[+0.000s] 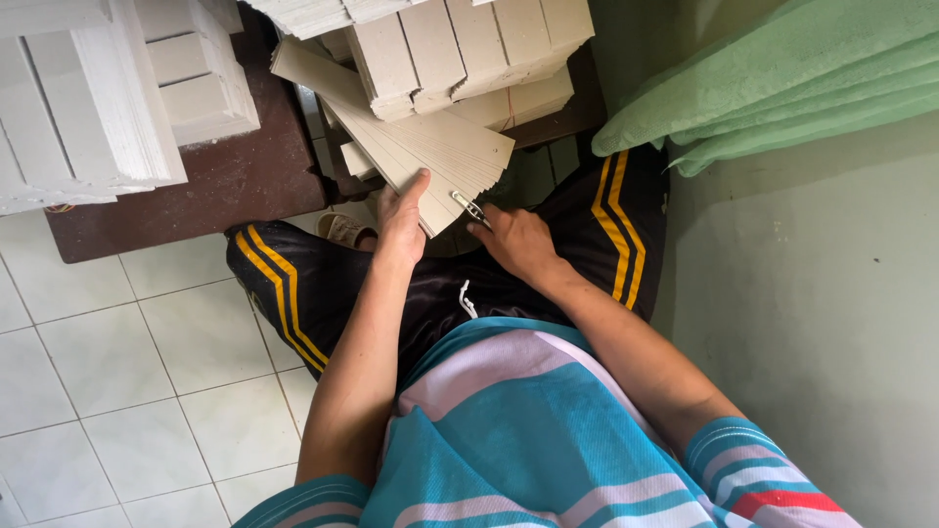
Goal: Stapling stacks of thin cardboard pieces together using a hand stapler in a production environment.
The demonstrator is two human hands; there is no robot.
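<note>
A fanned bundle of long grey-beige card strips (430, 137) lies across my lap, slanting up to the left. My left hand (401, 210) grips its near end, thumb on top. My right hand (518, 242) holds a small metal clip-like tool (469, 207) against the bundle's near edge. I sit with black trousers with yellow stripes (284, 284) and a blue striped shirt (528, 420).
Stacks of the same card strips (469, 44) rest on a dark brown low table (225, 176). White stacked sheets (88, 98) stand at the left. Folded green cloth (782, 88) lies at the upper right by a green wall (831, 313). White tiled floor (117, 372) spreads left. A sandalled foot (342, 231) shows.
</note>
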